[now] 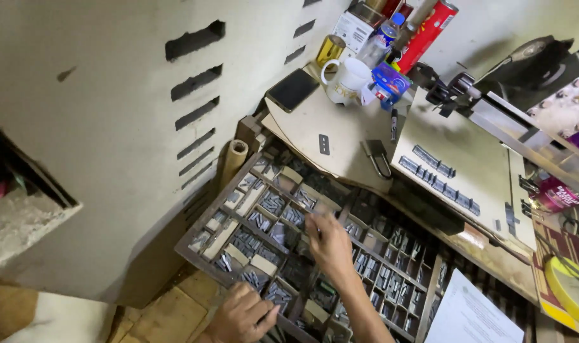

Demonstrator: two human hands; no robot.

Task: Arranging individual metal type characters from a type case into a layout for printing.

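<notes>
Grey metal type (273,203), white mug (349,81), red tube (427,28)

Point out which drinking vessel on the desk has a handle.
The white ceramic mug, its loop handle on the left. The shiny gold cup just behind it shows no handle.

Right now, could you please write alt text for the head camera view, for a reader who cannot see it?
A person's right hand reaches into a wooden tray of small metal type pieces, while the left hand rests at its near edge. Behind, a tilted board holds a white mug and a dark phone.
</notes>
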